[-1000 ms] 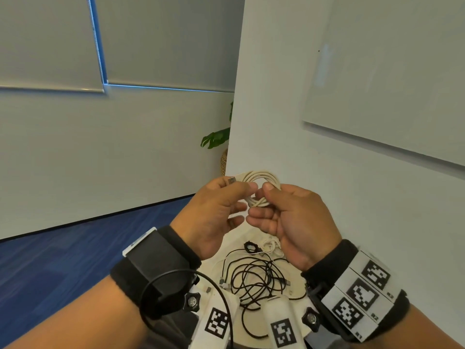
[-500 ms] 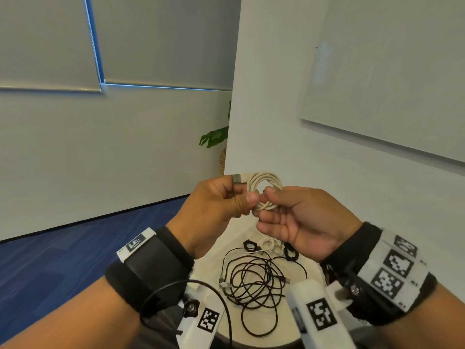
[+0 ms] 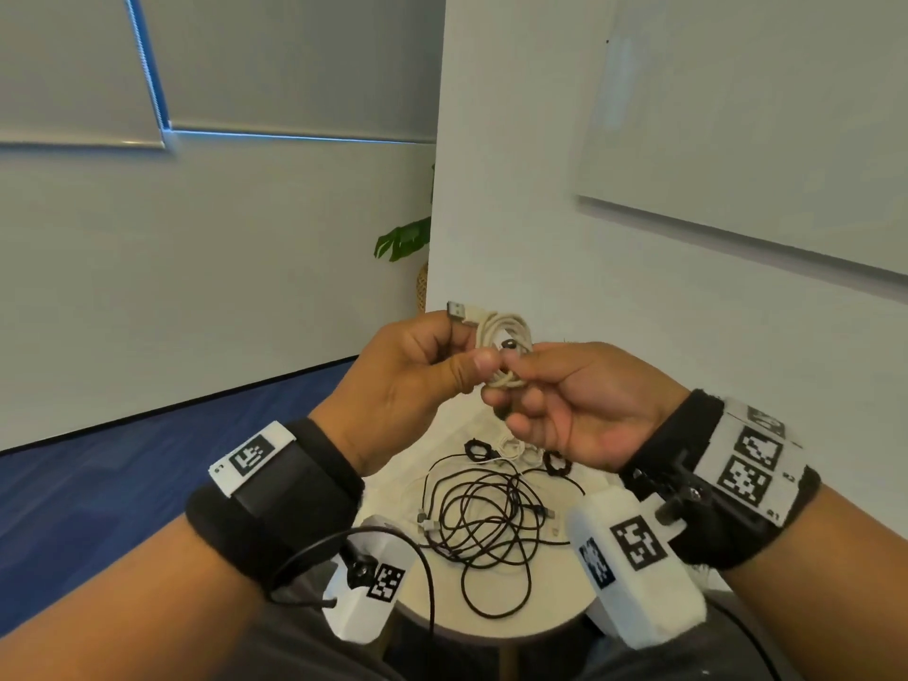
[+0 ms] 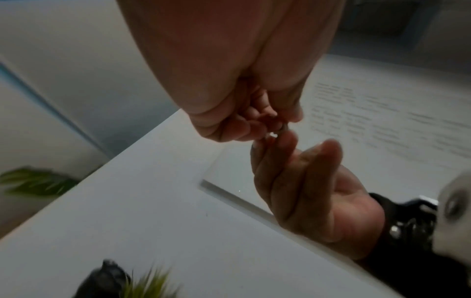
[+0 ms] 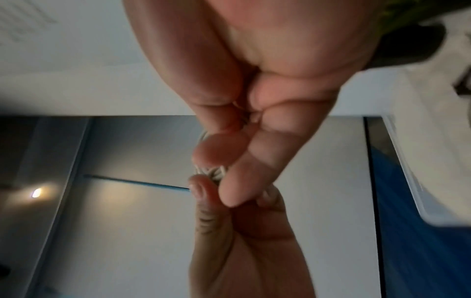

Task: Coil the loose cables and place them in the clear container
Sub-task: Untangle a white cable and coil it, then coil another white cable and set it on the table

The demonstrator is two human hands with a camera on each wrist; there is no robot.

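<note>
A white cable coil (image 3: 506, 331) is held up in front of the wall, its metal USB plug (image 3: 456, 309) sticking out to the upper left. My left hand (image 3: 412, 380) pinches the coil's left side between thumb and fingers. My right hand (image 3: 565, 400) pinches its right side, with a small dark tie (image 3: 508, 344) at the fingertips. The right wrist view shows the white strands (image 5: 211, 171) squeezed between both hands' fingers. A loose black cable (image 3: 486, 523) lies tangled on the round table (image 3: 491, 626) below. No clear container is in view.
Two small black ties (image 3: 477, 449) (image 3: 556, 465) and some white cable (image 3: 513, 447) lie at the table's far side. A white wall with a whiteboard (image 3: 761, 140) stands right behind the table. Blue carpet (image 3: 123, 484) spreads to the left. A potted plant (image 3: 405, 238) stands past the wall's corner.
The right wrist has rolled outward and both hands have shifted their pinch on the coil. The USB plug now pokes out further to the upper left.
</note>
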